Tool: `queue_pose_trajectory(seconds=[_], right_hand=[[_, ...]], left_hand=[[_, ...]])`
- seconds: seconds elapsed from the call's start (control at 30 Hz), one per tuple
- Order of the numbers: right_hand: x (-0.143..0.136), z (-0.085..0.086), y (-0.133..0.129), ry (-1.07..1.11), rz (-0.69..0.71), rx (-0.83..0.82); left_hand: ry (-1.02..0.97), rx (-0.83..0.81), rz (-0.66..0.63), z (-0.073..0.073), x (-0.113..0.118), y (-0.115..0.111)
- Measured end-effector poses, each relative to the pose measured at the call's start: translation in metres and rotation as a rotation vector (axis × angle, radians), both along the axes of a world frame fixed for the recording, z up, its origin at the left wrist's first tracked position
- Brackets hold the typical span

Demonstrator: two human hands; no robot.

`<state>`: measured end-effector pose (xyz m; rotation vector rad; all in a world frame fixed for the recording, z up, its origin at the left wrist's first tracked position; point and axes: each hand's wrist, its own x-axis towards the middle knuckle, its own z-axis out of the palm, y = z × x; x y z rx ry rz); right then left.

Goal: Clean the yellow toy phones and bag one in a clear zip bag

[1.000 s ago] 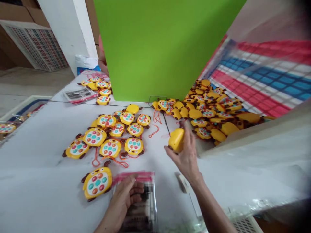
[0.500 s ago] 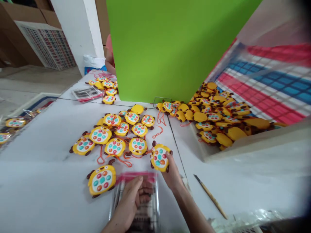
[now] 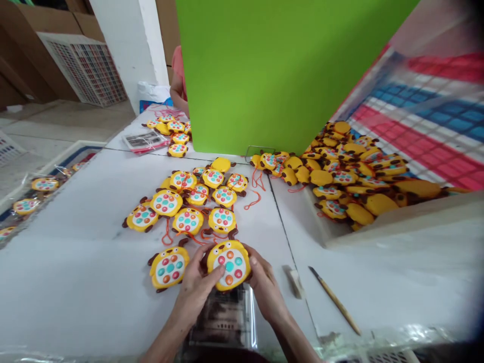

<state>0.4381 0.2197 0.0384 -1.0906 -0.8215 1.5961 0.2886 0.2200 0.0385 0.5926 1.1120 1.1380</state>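
Observation:
Between my two hands is a yellow dog-shaped pop toy (image 3: 231, 252) with a white face plate and coloured bubbles. My left hand (image 3: 196, 280) grips its left edge, the thumb lying on the bubbles. My right hand (image 3: 264, 285) holds the right edge. Beneath the held toy lies a stack of clear plastic bags (image 3: 227, 317) with dark print, partly covered by the hands and toy. To the left of my left hand rests a single similar toy (image 3: 169, 268), face up. Beyond it is a loose group of such toys (image 3: 188, 221) with orange cord loops.
A white bin (image 3: 363, 229) heaped with toys stands at right. A wooden-handled knife (image 3: 336, 302) and a small whitish piece (image 3: 295, 283) lie right of my hands. A green board (image 3: 280, 75) rises ahead; a person's arm (image 3: 177, 91) shows behind it. Bagged toys fill a tray (image 3: 96, 144) at left.
My right hand has brought the toy left and nearer, over the bags. My left hand has moved from the bags onto the toy, so both hands now hold it.

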Motion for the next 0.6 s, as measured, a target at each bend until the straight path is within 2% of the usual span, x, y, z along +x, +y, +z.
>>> queue_pose_trajectory(seconds=[0.1, 0.2, 0.37, 0.5, 0.6], right_hand=[[-0.008, 0.004, 0.000, -0.087, 0.020, 0.050], [-0.015, 0.003, -0.003, -0.127, -0.040, 0.072], [-0.015, -0.002, -0.007, -0.126, -0.029, 0.008], [-0.013, -0.005, -0.004, -0.140, -0.072, -0.036], [-0.014, -0.007, -0.002, -0.148, -0.102, -0.085]], left_hand=[[-0.005, 0.061, 0.004, -0.001, 0.001, -0.004], [-0.049, 0.066, 0.013, -0.001, 0.006, -0.008], [0.056, 0.073, -0.043, -0.001, 0.003, -0.011], [0.118, 0.068, -0.131, -0.008, 0.000, -0.016], [0.143, 0.052, -0.105, -0.013, 0.001, -0.020]])
